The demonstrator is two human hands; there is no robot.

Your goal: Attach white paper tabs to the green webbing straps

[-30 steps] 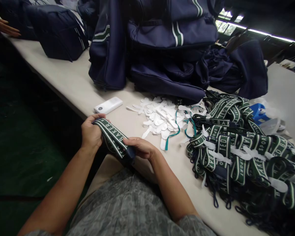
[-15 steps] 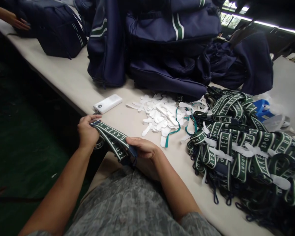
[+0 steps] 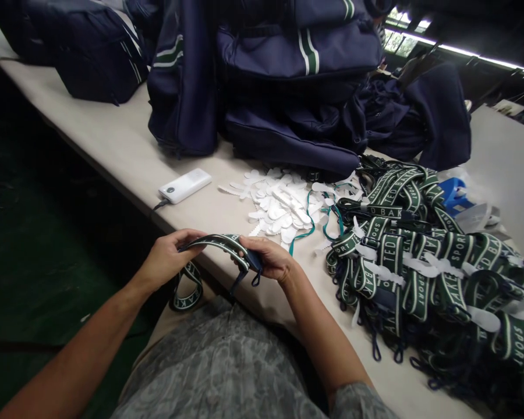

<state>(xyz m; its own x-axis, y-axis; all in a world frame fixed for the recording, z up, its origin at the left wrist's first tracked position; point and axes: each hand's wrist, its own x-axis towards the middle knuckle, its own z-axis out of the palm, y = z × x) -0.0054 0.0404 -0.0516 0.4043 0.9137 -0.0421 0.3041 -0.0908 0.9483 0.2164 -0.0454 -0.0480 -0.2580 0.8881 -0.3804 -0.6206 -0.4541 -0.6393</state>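
- The left hand (image 3: pixel 170 256) is closed on one end of a green-and-white woven strap (image 3: pixel 220 240), fingers curled over its edge.
- The right hand (image 3: pixel 273 259) is closed on the strap's navy end piece, from which thin cord loops (image 3: pixel 240 282) dangle.
- The strap arches between the two hands just above the near edge of the desk (image 3: pixel 113 145). A lettered loop of it hangs below the left hand, off the desk and over the person's lap.
- Likely risk: the hanging loop is unsupported, so a slack left grip could let the strap slide off towards the floor.
- The cord loops look prone to snagging on a finger or on the desk edge, which would twist the end piece.
- The pile of straps (image 3: pixel 419 256) lies near the right forearm. A wide sweep of that arm could drag or tangle it, and some straps already lie close to the near edge.
- The loose white plastic tabs (image 3: pixel 279 201) and teal cords (image 3: pixel 308 230) just beyond the hands could be scattered by a brush of the strap.
- The white power bank (image 3: pixel 184 185) sits near the edge with its cable running over it, so a caught cable could pull it off.
- Navy bags (image 3: pixel 297 58) are stacked behind, well apart from the hands.
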